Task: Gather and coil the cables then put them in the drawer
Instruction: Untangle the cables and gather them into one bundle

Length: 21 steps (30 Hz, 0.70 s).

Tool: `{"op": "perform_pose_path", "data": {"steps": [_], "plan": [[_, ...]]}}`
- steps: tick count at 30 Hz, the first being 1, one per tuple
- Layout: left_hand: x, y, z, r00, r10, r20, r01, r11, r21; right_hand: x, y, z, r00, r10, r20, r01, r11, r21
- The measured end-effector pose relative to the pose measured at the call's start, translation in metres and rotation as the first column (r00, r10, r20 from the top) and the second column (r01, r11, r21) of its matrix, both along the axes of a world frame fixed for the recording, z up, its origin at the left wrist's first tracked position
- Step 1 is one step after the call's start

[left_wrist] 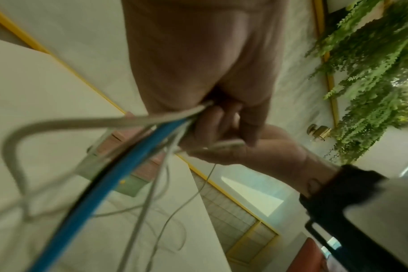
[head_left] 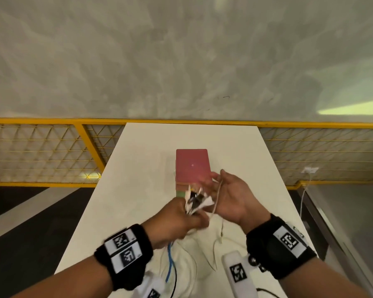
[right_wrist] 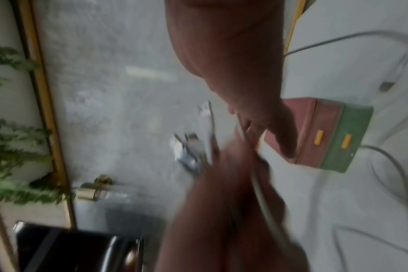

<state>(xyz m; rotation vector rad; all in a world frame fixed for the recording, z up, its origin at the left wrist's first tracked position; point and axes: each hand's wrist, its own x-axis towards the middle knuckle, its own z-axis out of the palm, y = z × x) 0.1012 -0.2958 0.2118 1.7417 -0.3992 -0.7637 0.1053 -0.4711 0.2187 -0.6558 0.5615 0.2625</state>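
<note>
Cables (head_left: 197,201) sit bunched in my left hand (head_left: 177,220), fingers curled tight round them just below the plugs, which fan out above my fist; a blue cable (head_left: 170,263) and several white ones trail down from it onto the white table (head_left: 138,168). My right hand (head_left: 228,196) is palm up, fingers loosely apart, with one thin white cable (head_left: 218,193) draped across it, and I cannot tell whether the thumb pinches it. I judge this is gathering, coiling not yet begun. To do it well I want every plug end level in the left fist, then the right hand drawing even loops from the slack, keeping strands from crossing. Behind my hands stands the small drawer box (head_left: 192,166), pink over green, its drawers looking closed
</note>
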Motion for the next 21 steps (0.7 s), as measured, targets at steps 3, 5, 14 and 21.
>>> {"op": "perform_pose_path", "data": {"steps": [3, 5, 14, 21], "plan": [[-0.004, 0.043, -0.007, 0.923, -0.373, -0.092, 0.384, 0.880, 0.280, 0.012, -0.033, -0.008, 0.982, -0.175, -0.077, 0.174, 0.985, -0.016], [-0.003, 0.068, -0.010, 0.834, -0.516, -0.196, 0.546, 0.722, 0.425, 0.015, -0.053, -0.012, 0.958, -0.273, -0.089, 0.273, 0.962, -0.020], [0.024, 0.077, -0.023, 0.908, 0.267, -0.323, -0.257, 0.964, 0.076, -0.033, -0.019, -0.011, 0.985, 0.152, -0.079, -0.171, 0.828, -0.534], [0.040, 0.054, -0.009, 0.870, 0.339, -0.359, -0.384, 0.922, -0.060, -0.086, -0.010, -0.033, 0.252, 0.887, -0.387, -0.830, -0.008, -0.558]]}}
